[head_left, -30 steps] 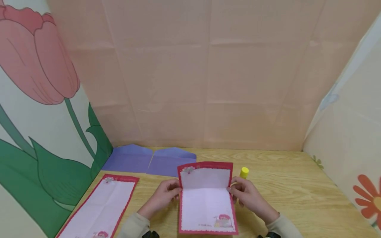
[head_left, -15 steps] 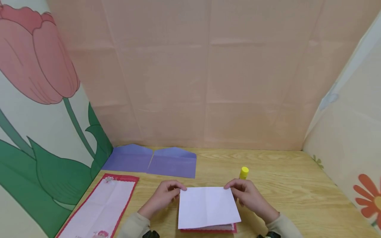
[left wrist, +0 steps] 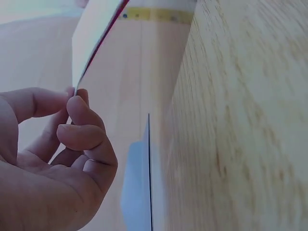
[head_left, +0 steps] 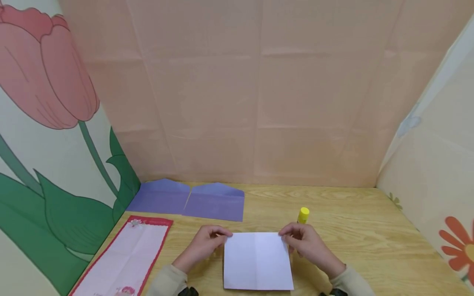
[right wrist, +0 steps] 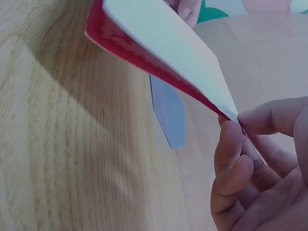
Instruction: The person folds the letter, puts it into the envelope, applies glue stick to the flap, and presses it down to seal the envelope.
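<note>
A sheet of letter paper point(head_left: 257, 261) is folded over, its plain white back facing up and a crease down its middle. At its far left corner my left hand point(head_left: 205, 243) pinches the folded edge between thumb and finger. My right hand point(head_left: 309, 244) pinches the far right corner the same way. In the right wrist view the folded paper point(right wrist: 168, 53) is held off the table, its two layers parted at the near end and the red-bordered side inside. The left wrist view shows the left thumb and fingertips on the paper's edge point(left wrist: 98, 45).
Two purple envelopes point(head_left: 159, 200) with raised flaps lie side by side at the back left. A second red-bordered sheet point(head_left: 126, 255) lies unfolded at the left. Behind my right hand stands a yellow-capped stick point(head_left: 303, 214). Printed walls bound the wooden table point(head_left: 363, 230).
The far part of the paper has been folded over toward me, so its printed face is now hidden. Both hands have shifted onto the fold's corners, and the upper layer has come down.
</note>
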Demonstrator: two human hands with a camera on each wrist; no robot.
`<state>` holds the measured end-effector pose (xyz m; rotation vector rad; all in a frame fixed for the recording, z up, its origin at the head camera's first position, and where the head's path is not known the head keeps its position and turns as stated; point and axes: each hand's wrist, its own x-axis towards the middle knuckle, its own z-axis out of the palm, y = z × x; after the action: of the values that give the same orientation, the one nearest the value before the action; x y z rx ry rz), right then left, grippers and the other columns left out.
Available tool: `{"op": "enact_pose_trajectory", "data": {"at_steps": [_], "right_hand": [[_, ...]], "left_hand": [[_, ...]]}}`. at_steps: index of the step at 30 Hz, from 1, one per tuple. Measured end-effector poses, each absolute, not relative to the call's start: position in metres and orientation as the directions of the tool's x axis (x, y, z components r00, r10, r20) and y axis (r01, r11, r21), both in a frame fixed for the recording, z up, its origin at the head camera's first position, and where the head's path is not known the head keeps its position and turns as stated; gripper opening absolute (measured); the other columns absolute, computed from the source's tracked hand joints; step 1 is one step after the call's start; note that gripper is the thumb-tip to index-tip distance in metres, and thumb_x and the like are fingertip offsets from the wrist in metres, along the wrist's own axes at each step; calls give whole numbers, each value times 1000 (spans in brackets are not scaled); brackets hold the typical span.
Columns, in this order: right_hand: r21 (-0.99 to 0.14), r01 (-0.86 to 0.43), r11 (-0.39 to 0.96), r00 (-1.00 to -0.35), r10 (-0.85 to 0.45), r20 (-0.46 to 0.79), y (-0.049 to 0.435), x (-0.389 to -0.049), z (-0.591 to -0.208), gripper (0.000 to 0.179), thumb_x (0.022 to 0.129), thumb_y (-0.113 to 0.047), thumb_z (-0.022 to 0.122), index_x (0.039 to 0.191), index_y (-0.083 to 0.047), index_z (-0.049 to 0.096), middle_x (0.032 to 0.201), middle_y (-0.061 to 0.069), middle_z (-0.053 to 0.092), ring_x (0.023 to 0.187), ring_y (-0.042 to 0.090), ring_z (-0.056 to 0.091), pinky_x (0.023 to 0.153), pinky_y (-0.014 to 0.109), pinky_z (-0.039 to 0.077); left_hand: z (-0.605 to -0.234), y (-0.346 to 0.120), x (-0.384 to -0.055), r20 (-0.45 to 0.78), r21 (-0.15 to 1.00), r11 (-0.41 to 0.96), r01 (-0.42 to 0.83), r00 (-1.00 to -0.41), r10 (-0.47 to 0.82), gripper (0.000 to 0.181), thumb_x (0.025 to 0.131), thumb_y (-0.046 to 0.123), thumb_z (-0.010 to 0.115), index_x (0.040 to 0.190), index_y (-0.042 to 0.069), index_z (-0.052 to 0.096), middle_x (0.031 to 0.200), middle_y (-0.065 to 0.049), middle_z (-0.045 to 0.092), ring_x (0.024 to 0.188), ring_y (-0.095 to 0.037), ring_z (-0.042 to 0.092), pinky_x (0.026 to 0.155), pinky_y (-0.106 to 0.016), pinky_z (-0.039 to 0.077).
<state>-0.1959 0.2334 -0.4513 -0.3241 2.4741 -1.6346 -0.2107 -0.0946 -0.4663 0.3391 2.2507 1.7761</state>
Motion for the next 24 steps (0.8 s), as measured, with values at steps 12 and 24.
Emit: {"op": "enact_pose_trajectory", "data": {"at_steps": [12, 24], "right_hand": [[-912, -132, 388, -960, -278, 21, 230, -196, -450, 21, 97, -21, 66, 106, -2, 69, 75, 10, 62, 60, 18, 57, 42, 19, 38], [-926, -180, 333, -953, -293, 80, 219, -187, -437, 20, 98, -19, 65, 106, -1, 68, 75, 13, 62, 59, 16, 56, 43, 20, 40]], "left_hand": [[-468, -92, -205, 50, 938, 313, 152, -949, 312, 20, 91, 14, 72, 108, 5, 76, 121, -16, 64, 73, -15, 54, 58, -25, 46], [-453, -77, -191, 149, 892, 332, 305, -894, 423, 32, 94, 22, 71, 116, -1, 72, 112, -16, 66, 79, -13, 57, 63, -22, 49]]}}
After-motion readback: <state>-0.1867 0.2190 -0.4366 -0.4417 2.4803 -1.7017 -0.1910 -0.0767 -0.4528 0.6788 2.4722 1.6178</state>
